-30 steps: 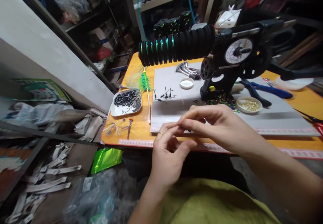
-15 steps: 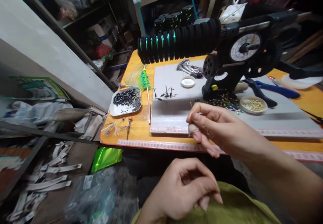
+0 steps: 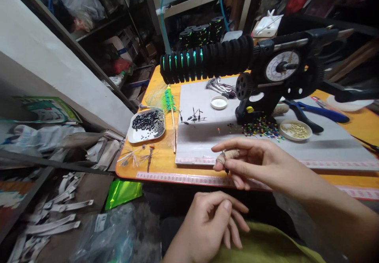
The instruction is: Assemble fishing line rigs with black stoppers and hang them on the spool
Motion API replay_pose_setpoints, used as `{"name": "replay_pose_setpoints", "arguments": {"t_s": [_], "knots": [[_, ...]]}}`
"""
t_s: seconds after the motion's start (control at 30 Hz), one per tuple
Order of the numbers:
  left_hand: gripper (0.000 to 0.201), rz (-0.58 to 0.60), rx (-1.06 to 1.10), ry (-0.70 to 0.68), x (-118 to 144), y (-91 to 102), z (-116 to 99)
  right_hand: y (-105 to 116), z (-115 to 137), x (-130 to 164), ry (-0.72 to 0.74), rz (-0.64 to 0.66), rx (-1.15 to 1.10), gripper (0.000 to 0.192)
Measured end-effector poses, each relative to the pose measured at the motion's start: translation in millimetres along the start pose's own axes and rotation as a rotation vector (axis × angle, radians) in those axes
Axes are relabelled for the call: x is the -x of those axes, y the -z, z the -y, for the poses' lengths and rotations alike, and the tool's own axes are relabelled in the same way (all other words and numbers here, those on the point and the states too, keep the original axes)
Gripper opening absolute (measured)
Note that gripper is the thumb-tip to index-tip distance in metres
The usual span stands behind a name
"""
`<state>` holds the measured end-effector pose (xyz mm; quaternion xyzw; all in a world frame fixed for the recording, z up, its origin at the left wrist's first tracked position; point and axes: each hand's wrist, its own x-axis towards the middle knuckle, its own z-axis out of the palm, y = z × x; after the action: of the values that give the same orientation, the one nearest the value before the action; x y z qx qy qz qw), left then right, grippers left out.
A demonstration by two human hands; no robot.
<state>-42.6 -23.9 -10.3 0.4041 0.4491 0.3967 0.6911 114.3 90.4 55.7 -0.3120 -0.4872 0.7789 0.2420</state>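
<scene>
My right hand (image 3: 257, 161) hovers over the front edge of the grey board (image 3: 192, 144). Its thumb and a finger wrapped in tan tape (image 3: 232, 156) pinch a small dark piece (image 3: 227, 171), whose lower end sticks out below the thumb; its exact kind is too small to make out. Lower down, in front of the table, my left hand (image 3: 211, 223) is open, its fingers loosely bent and apart, with nothing seen in them. Several small black pieces with wire ends (image 3: 194, 117) lie on the board. An orange-tipped bit (image 3: 219, 130) lies beyond my right hand.
A black geared winding machine (image 3: 266, 85) with a ringed spool (image 3: 207, 59) stands over the board. Around it are multicoloured beads (image 3: 262, 128), a dish of gold parts (image 3: 295, 130), blue-handled pliers (image 3: 322, 112) and a small white dish (image 3: 219, 102). At left sits a tray of black tubes (image 3: 146, 125).
My right hand has turned, and the dark piece now shows below the thumb. My left hand's fingers have straightened somewhat. The surroundings sit slightly lower in view.
</scene>
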Motion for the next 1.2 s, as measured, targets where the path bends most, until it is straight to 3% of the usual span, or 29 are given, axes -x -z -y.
{"name": "replay_pose_setpoints", "arguments": {"t_s": [0.37, 0.6, 0.8, 0.93, 1.2], "knots": [[0.061, 0.046, -0.005, 0.019, 1.7, 0.9, -3.0, 2.2, -14.3, -4.9, 0.041, -0.017, -0.010, 0.032], [0.058, 0.075, 0.003, 0.009, 2.5, 0.4, -3.9, 1.2, -9.3, -13.9, 0.073, -0.079, -0.105, 0.032], [0.060, 0.085, 0.013, 0.016, 3.4, 1.8, -3.4, 2.5, -14.5, -12.3, 0.008, 0.030, -0.044, 0.036], [0.058, 0.092, 0.008, 0.025, 4.4, 3.6, -3.3, 2.0, -18.8, -10.4, 0.010, 0.037, -0.070, 0.033], [0.063, 0.011, 0.061, 0.040, -5.0, 2.7, 5.0, 5.1, -22.8, -10.2, 0.014, 0.003, -0.048, 0.035]]}}
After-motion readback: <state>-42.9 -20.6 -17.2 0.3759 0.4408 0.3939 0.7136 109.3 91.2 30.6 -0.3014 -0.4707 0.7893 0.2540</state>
